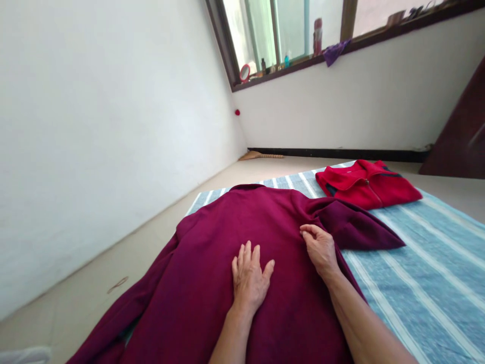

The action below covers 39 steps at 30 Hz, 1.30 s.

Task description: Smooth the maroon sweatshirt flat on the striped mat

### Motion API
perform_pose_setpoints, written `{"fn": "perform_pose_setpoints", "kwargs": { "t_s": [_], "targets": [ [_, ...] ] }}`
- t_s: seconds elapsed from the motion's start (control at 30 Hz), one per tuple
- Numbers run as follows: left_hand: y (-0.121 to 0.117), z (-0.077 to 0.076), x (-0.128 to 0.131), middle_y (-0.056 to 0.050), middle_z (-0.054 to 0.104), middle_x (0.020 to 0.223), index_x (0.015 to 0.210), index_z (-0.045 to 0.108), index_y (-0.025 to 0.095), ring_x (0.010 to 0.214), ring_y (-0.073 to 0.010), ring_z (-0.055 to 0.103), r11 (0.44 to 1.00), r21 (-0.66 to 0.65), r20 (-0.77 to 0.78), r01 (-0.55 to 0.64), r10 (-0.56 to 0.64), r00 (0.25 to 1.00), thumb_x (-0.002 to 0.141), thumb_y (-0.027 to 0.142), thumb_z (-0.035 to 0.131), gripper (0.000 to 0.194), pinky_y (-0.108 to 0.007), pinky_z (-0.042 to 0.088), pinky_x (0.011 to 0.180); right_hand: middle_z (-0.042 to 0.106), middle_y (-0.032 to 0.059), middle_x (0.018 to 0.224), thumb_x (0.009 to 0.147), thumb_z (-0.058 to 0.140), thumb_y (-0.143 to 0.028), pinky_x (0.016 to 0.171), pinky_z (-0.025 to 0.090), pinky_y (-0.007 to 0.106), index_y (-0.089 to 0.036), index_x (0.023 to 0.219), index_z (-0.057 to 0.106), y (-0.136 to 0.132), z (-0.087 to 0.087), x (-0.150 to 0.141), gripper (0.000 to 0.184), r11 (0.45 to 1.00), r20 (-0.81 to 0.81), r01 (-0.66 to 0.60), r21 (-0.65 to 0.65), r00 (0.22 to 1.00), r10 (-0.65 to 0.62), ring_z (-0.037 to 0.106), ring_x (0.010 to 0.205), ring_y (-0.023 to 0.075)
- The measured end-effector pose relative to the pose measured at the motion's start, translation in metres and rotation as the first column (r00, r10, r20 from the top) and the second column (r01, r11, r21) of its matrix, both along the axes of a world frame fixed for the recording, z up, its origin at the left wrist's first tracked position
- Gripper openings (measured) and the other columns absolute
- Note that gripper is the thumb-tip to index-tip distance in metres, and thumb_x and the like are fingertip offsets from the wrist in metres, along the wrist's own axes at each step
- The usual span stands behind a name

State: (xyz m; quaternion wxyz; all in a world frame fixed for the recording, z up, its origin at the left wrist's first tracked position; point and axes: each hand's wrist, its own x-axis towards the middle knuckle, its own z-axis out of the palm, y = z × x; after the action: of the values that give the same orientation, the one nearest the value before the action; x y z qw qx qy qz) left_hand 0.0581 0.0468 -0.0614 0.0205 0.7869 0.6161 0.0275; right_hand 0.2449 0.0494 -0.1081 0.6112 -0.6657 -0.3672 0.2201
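A large maroon garment [212, 253] lies spread out on a blue-and-white striped sheet [435, 268]. My left hand [249, 278] rests flat on its middle with the fingers stretched out. My right hand [320, 247] lies just to the right, its fingers curled and pinching the cloth where the right sleeve [359, 227] folds across. That sleeve points out to the right over the sheet. The garment's left sleeve hangs off the sheet's edge toward the floor at lower left.
A folded red zip jacket [367, 188] lies on the sheet's far end. White walls stand left and ahead. A window sill [303, 63] holds bottles, a small red mirror and a purple cloth. A broom [261, 155] lies by the far wall. Dark furniture [460, 131] stands right.
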Motion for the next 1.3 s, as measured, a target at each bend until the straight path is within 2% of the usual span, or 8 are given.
{"fn": "perform_pose_setpoints", "kwargs": {
  "t_s": [0.17,0.27,0.37,0.5,0.63,0.87,1.13,1.3],
  "targets": [
    [-0.004,0.007,0.002,-0.014,0.030,0.151,0.139,0.042,0.014,0.141,-0.0286,0.022,0.999,-0.039,-0.055,0.010,-0.012,0.998,0.090,0.043,0.042,0.056,-0.049,0.022,0.112,0.071,0.0060,0.085,0.071,0.049,-0.036,0.081,0.046,0.037,-0.019,0.085,0.070,-0.002,0.007,-0.003,0.030,1.000,0.001,-0.008,-0.004,1.000,0.008,0.064,0.080,0.0234],
    [0.001,0.012,-0.003,-0.015,0.034,0.149,0.135,0.046,0.014,0.139,-0.0296,0.026,0.997,-0.071,-0.030,0.039,-0.042,0.999,0.088,0.042,0.046,0.055,-0.048,0.026,0.111,0.071,0.0064,0.084,0.070,0.048,-0.035,0.081,0.046,0.037,-0.019,0.083,0.070,-0.003,0.010,-0.004,0.031,1.000,0.011,-0.009,-0.004,1.000,0.009,0.063,0.079,0.0240],
    [0.016,0.017,-0.006,-0.016,0.048,0.139,0.123,0.058,0.014,0.132,-0.0271,0.041,0.994,-0.018,0.071,0.107,-0.105,0.992,0.085,0.031,0.053,0.042,-0.043,0.033,0.108,0.071,0.0060,0.083,0.070,0.047,-0.035,0.080,0.046,0.037,-0.019,0.081,0.070,-0.002,0.013,-0.005,0.030,1.000,0.018,-0.005,0.002,1.000,0.005,0.063,0.078,0.0234],
    [0.038,0.019,0.001,-0.012,0.063,0.121,0.093,0.070,0.017,0.116,-0.0220,0.056,0.973,0.064,0.264,0.221,-0.230,0.937,0.078,0.014,0.059,0.019,-0.038,0.041,0.103,0.071,0.0052,0.083,0.071,0.046,-0.033,0.083,0.046,0.037,-0.019,0.080,0.070,-0.002,0.015,-0.006,0.029,1.000,0.032,0.001,0.018,0.999,-0.002,0.064,0.080,0.0227],
    [0.051,0.012,0.009,-0.009,0.066,0.116,0.075,0.069,0.019,0.111,-0.0214,0.059,0.964,0.074,0.389,0.256,-0.264,0.883,0.072,0.007,0.061,0.015,-0.038,0.043,0.100,0.071,0.0048,0.083,0.071,0.046,-0.032,0.082,0.047,0.036,-0.020,0.080,0.070,-0.002,0.016,-0.006,0.028,1.000,0.043,0.003,0.019,0.999,-0.004,0.064,0.079,0.0223],
    [0.053,-0.005,0.002,-0.007,0.065,0.119,0.077,0.070,0.021,0.117,-0.0215,0.055,0.955,0.074,0.501,0.288,-0.285,0.817,0.071,0.010,0.059,0.016,-0.041,0.041,0.104,0.070,0.0046,0.082,0.072,0.046,-0.032,0.080,0.047,0.034,-0.020,0.080,0.070,-0.001,0.015,-0.005,0.028,1.000,0.063,-0.006,0.005,0.998,0.005,0.063,0.077,0.0216],
    [0.054,-0.010,0.004,-0.006,0.066,0.116,0.075,0.072,0.022,0.116,-0.0227,0.055,0.953,0.088,0.527,0.291,-0.293,0.798,0.072,0.015,0.062,0.013,-0.044,0.041,0.103,0.071,0.0041,0.082,0.073,0.047,-0.032,0.079,0.047,0.034,-0.020,0.081,0.070,-0.002,0.014,-0.005,0.027,1.000,0.085,-0.011,0.002,0.996,0.011,0.063,0.077,0.0211],
    [0.052,-0.013,0.005,-0.006,0.070,0.107,0.072,0.071,0.022,0.110,-0.0228,0.058,0.924,0.181,0.515,0.338,-0.382,0.767,0.074,0.014,0.060,0.013,-0.045,0.044,0.100,0.071,0.0039,0.080,0.073,0.047,-0.033,0.076,0.047,0.034,-0.021,0.080,0.070,-0.002,0.014,-0.005,0.028,1.000,0.086,-0.012,-0.004,0.996,0.012,0.062,0.074,0.0212]
  ]
}}
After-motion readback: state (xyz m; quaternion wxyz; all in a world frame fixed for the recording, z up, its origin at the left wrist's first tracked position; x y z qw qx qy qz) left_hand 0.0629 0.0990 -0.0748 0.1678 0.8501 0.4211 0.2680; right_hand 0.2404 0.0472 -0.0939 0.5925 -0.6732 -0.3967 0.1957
